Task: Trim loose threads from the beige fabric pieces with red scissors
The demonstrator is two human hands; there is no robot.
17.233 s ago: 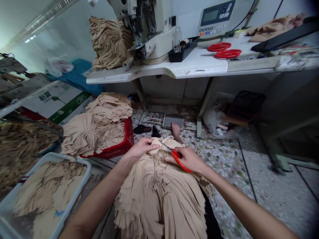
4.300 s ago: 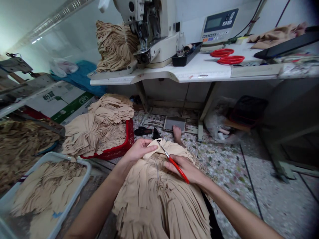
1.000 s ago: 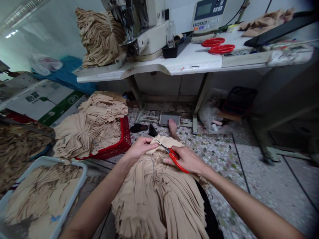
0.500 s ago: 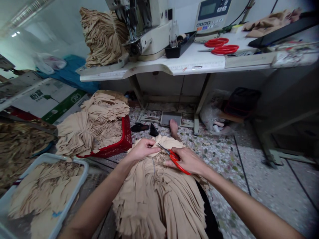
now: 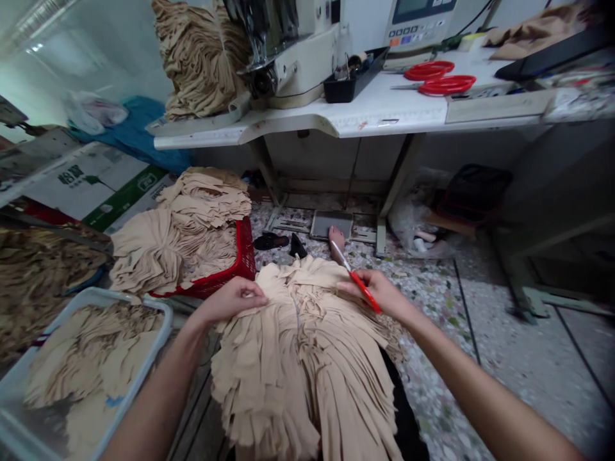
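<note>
A thick bundle of beige fabric pieces [image 5: 307, 358] lies across my lap, gathered along its middle by a thin grey tie and fanned out at the near end. My left hand [image 5: 235, 299] is closed at the bundle's upper left, thumb and fingers pinched on the edge of a beige piece. In my right hand [image 5: 379, 293], above the bundle's upper right side, is a pair of red-handled scissors [image 5: 362, 288]. Their blades look closed and point away from me, up and to the left, clear of the cloth. Some of my right fingers are hidden behind the handles.
A red basket [image 5: 245, 253] heaped with beige pieces stands at left, with a pale plastic bin [image 5: 166, 320] nearer. Ahead is a white sewing table [image 5: 365, 121] bearing a machine [image 5: 300, 70], a fabric stack [image 5: 199, 61] and more red scissors [image 5: 446, 84]. A foot pedal [image 5: 319, 225] is below.
My hands have parted: the left moved left and slightly down, the right moved right with the scissors. The scissor tips have left the cloth between my hands and swung upward. The view shifted slightly.
</note>
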